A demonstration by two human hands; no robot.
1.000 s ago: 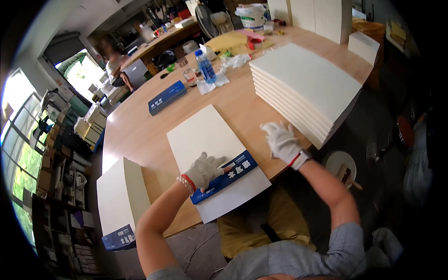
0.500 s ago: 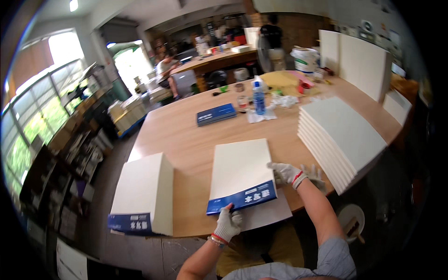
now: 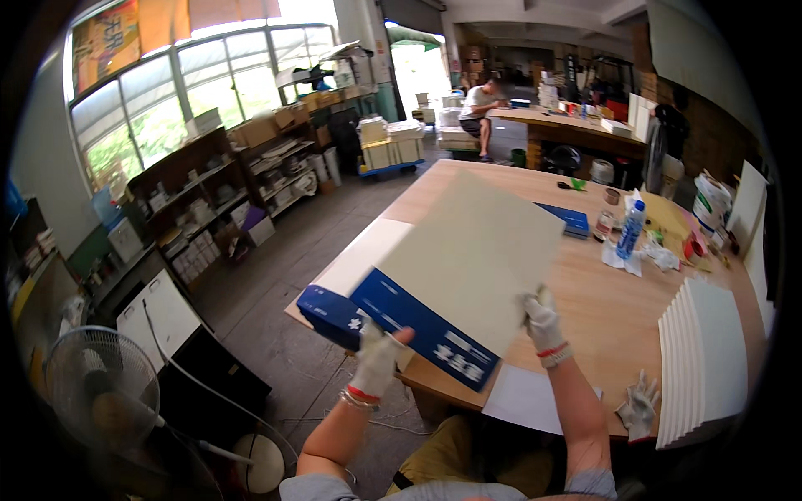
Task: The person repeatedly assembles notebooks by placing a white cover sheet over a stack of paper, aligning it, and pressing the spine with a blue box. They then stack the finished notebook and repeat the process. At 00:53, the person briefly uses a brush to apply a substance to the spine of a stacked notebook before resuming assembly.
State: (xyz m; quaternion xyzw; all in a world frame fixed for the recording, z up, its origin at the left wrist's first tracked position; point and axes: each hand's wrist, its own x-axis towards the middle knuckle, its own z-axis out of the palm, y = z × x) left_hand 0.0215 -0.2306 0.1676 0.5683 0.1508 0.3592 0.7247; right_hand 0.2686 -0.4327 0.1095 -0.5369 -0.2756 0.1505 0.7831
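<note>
Wooden and wide, the bench (image 3: 585, 292) is carrying nearly everything here, and the person is standing at its near left corner. Largest of the loose things is the white board with a blue strip (image 3: 464, 271), which is being held up in the air, tilted, above that near left corner and clear of the bench top. Beneath it, a white pile with a blue end (image 3: 334, 309) is lying along the left edge. A stack of white boards (image 3: 706, 359) is fanning out by the near right edge, a single white sheet (image 3: 526, 401) is hanging over the near edge, and a spare glove (image 3: 639, 405) is lying just beside it. A blue bottle (image 3: 631, 230) is standing well away, toward the far right.

The left hand (image 3: 376, 359) is gripping the blue strip from below, its grip clamped on the lower edge; the right hand (image 3: 543, 321) is pinching the lower right edge, likewise closed on the board.

To handle this well, I judge the board is wanting support at both hands spread wide, since it is broad and likely to flex. Keeping it level and clear of the pile's corner should be avoiding dents. Gloves may be slipping on a smooth face, so firm edges are safer.
</note>
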